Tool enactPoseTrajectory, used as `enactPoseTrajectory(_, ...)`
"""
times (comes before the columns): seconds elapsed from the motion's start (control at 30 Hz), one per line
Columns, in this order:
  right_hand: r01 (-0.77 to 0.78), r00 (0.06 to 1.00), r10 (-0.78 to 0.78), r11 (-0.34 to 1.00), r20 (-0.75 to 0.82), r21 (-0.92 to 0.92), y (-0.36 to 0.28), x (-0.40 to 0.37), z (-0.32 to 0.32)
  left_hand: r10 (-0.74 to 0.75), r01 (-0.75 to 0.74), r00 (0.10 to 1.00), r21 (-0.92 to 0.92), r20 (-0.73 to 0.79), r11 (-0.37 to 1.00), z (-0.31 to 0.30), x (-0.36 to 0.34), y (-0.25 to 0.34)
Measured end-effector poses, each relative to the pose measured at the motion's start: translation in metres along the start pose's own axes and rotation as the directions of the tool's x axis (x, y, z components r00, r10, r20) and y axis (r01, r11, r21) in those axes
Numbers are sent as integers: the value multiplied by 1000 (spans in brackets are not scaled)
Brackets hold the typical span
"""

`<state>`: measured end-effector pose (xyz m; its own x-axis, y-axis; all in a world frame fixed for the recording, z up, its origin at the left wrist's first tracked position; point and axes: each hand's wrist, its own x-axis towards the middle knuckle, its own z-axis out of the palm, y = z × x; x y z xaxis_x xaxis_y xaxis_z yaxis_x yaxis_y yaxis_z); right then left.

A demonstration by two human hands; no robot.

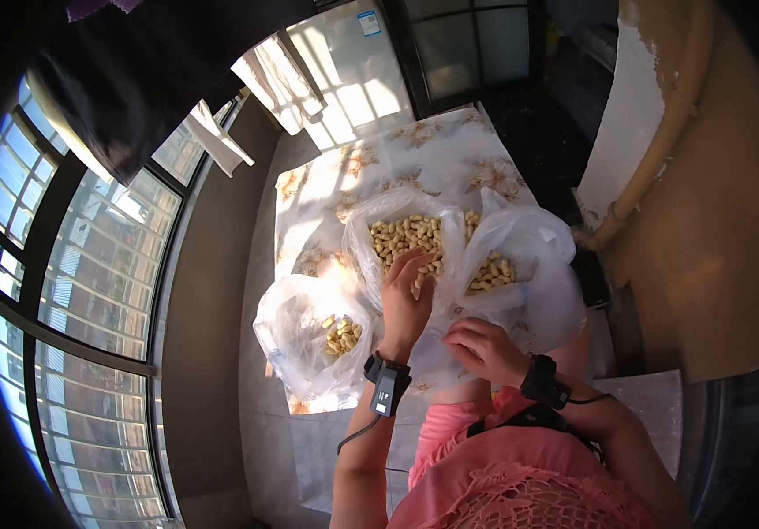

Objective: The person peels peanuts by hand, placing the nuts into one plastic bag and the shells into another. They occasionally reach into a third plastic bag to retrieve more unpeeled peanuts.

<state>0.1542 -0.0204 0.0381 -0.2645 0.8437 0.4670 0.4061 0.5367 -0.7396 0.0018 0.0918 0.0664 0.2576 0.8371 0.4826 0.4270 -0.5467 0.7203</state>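
Note:
Three clear plastic bags of unshelled peanuts stand on a table. My left hand (407, 295) is over the middle bag (360, 236), its fingers bent and apart above the peanuts (407, 236). The thumb stands away from the fingers, and I see nothing held between them. Near the table's front edge, my right hand (485, 346) is closed with curled fingers; whatever they may hold is hidden. Beside it is the right bag (534, 234), with peanuts (492, 273) inside. The left bag (287, 331) has a smaller heap of peanuts (341, 335) at its bottom.
A pale flower-patterned cloth (309, 189) covers the table. Barred windows (106, 264) line the left side, with dark and white clothes (278, 79) hanging above. A pipe (661, 159) and brown board (714, 282) stand on the right. Both wrists wear black devices (387, 385) with cables.

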Motion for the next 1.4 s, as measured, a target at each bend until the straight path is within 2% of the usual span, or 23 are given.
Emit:
enactPoseTrajectory(0.03, 0, 1000, 0, 1000, 4, 1, 4, -8, 0, -35, 33, 999, -107, -14, 994, -3, -5, 3)
enactPoseTrajectory(0.07, -31, 1000, 31, 999, 4, 22, 7, -16, 0, -41, 39, 999, -108, -15, 993, -7, -11, 6)
enactPoseTrajectory(0.13, -65, 998, 65, 997, 7, 38, 13, -25, 1, -251, 254, 967, -286, 50, 924, -13, -27, 12)
enactPoseTrajectory(0.2, -202, 975, 209, 975, -73, 95, 16, -29, 2, -286, 292, 956, -320, 67, 901, -14, -53, 11)
enactPoseTrajectory(0.33, -166, 984, 171, 982, -54, 92, 14, -4, 4, -424, 455, 888, -484, 179, 748, -14, -111, 16)
enactPoseTrajectory(0.37, -128, 991, 130, 985, -8, 118, 21, 3, 11, -452, 487, 868, -530, 206, 694, -14, -121, 19)
enactPoseTrajectory(0.43, -87, 996, 81, 985, 43, 150, 29, 20, 25, -470, 537, 841, -507, 267, 674, -19, -141, 18)
enactPoseTrajectory(0.53, -92, 996, 92, 977, 9, 193, 42, 47, 48, -518, 629, 777, -462, 358, 625, -24, -166, 26)
enactPoseTrajectory(0.67, -81, 994, 69, 984, 82, 161, 36, 47, 61, -557, 771, 632, -362, 539, 524, -21, -212, 4)
enactPoseTrajectory(0.7, -81, 994, 68, 984, 86, 159, 32, 42, 64, -557, 770, 633, -366, 537, 522, -22, -220, 3)
enactPoseTrajectory(0.77, -30, 995, 4, 964, 101, 262, 25, 30, 67, -611, 826, 562, -402, 558, 394, -23, -228, 1)
enactPoseTrajectory(0.8, -48, 991, 11, 960, 135, 275, 20, 27, 64, -613, 833, 553, -397, 565, 385, -23, -230, 0)
enactPoseTrajectory(0.93, -97, 989, 60, 954, 136, 283, 8, 27, 52, -567, 818, 574, -382, 591, 430, -22, -223, -3)
enactPoseTrajectory(1.0, -53, 998, 47, 977, 33, 206, 2, 36, 43, -518, 757, 653, -457, 553, 466, -21, -211, 0)
enactPoseTrajectory(1.03, -47, 999, 41, 978, 30, 201, 2, 42, 41, -512, 752, 659, -460, 551, 472, -20, -202, 5)
enactPoseTrajectory(1.1, 12, 1000, -12, 1000, -28, 6, 1, 52, 37, -546, 623, 764, -615, 344, 484, -19, -181, 14)
enactPoseTrajectory(1.13, 24, 999, -20, 994, 35, -108, 8, 52, 37, -549, 602, 778, -613, 305, 512, -20, -175, 9)
enactPoseTrajectory(1.17, 33, 999, -30, 993, 30, -113, 8, 52, 35, -541, 593, 785, -615, 301, 519, -22, -165, 10)
enactPoseTrajectory(1.23, 57, 997, -35, 945, 73, -322, 3, 52, 32, -400, 374, 917, -386, 15, 843, -29, -139, 22)
enactPoseTrajectory(1.27, 63, 995, -34, 939, 91, -339, 9, 49, 34, -359, 343, 933, -310, 5, 887, -36, -125, 31)
enactPoseTrajectory(1.3, 68, 995, -40, 937, 90, -343, 5, 50, 33, -353, 336, 936, -311, 1, 889, -37, -114, 30)
enactPoseTrajectory(1.37, 63, 997, -40, 912, 66, -406, -4, 52, 30, -129, 131, 982, 10, -137, 991, -37, -95, 27)
enactPoseTrajectory(1.4, 55, 998, -35, 903, 55, -426, -1, 51, 31, -86, 94, 989, 70, -119, 993, -36, -87, 21)
